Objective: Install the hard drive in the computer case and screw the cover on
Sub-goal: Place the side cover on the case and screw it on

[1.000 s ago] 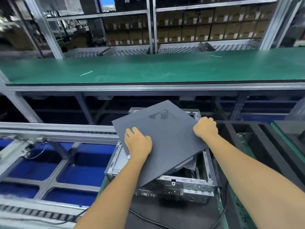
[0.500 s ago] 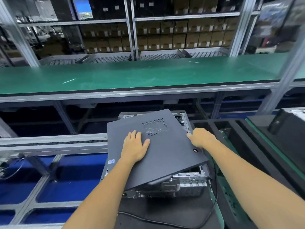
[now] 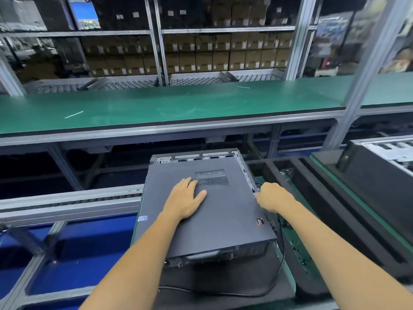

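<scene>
The flat dark grey metal cover panel (image 3: 207, 211) lies on top of the silver steel computer case (image 3: 201, 156), which sits on a black mat (image 3: 223, 280) on the work surface; the hard drive itself cannot be seen, presumably because it is already inside under the panel. The cover is not yet home: a strip of the case's far rim shows beyond its far edge, and its near edge overhangs toward the person, which suggests it has been laid slightly short so that it can be slid forward into its catches. The left hand (image 3: 185, 201) rests flat on the panel with fingers spread wide and straight, just beside the perforated vent grille (image 3: 212, 177), likely to press the sheet down and keep it level. The right hand (image 3: 273, 199) is at the cover's right edge with fingers curled against it, probably to guide that edge along the case wall; whether it truly pinches the edge cannot be told. A black cable (image 3: 277, 276) loops over the mat at the near right. No screws or screwdriver are visible, so fastening appears to remain.
</scene>
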The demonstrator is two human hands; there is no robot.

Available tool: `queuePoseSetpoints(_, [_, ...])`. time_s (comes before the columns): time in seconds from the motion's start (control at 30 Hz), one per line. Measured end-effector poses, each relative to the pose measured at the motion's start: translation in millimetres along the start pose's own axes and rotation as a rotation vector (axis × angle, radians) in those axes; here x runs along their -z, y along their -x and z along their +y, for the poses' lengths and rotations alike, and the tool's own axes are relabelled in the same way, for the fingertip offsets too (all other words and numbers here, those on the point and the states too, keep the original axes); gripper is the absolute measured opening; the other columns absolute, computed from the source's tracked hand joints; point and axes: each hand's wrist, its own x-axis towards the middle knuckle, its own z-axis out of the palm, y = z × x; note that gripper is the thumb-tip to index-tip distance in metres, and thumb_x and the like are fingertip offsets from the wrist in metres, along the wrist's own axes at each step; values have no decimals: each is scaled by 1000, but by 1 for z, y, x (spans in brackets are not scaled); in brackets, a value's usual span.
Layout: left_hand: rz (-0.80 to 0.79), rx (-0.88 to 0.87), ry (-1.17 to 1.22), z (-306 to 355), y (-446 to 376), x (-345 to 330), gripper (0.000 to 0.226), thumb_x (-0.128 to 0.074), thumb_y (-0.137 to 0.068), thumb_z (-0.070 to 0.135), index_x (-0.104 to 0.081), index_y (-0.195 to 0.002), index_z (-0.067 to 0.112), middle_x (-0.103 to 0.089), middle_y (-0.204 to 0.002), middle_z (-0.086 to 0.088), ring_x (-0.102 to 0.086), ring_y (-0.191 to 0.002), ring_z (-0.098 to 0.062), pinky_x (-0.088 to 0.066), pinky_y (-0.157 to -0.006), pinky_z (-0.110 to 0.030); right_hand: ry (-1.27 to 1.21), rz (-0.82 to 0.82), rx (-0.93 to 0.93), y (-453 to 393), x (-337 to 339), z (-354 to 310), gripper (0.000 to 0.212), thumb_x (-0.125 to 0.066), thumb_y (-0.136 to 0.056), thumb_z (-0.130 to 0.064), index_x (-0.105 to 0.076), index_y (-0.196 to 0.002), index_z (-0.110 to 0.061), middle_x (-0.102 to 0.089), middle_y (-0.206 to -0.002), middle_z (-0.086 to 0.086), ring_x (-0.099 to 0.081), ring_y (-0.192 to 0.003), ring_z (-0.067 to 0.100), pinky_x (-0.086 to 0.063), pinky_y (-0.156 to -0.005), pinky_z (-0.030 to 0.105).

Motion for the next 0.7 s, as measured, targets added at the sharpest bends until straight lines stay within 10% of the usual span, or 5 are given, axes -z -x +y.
queuePoseSetpoints(0.2, [37,-25,-50,4,1,2,56,-37,-96,48,-40,-139,12,-35,-147,-6,-27,-137,-20,-17,-114,-34,-7,257,140,-2,30,-41,27,-48,-96,-23,-42,-74,-8,-51,-85,10,-51,-76,30,-39,-66,31])
queuePoseSetpoints(0.33, [279,297,-175,-9,13,13,38,-45,-93,37,-48,-117,8,-45,-129,-7,-35,-126,-26,-21,-107,-45,-10,183,217,-14,11,-69,23,-45,-101,-29,-51,-95,-7,-61,-107,14,-54,-89,32,-41,-71,33])
queuePoseSetpoints(0.53, [207,603,145,-43,24,30,50,-48,-93,36,-43,-122,-4,-44,-126,-20,-44,-116,-36,-41,-95,-46,102,-25,856,26,-40,-92,88,-60,-75,-76,-39,-137,-16,-33,-139,2,-27,-132,21,-26,-109,42])
queuePoseSetpoints(0.7, [280,621,204,-41,23,26,49,-52,-88,37,-46,-118,-1,-48,-121,-18,-49,-110,-34,-46,-89,-47,361,-40,1030,37,-71,-109,126,-74,-66,-68,-1,-157,-18,0,-162,6,4,-148,21,-6,-117,49])
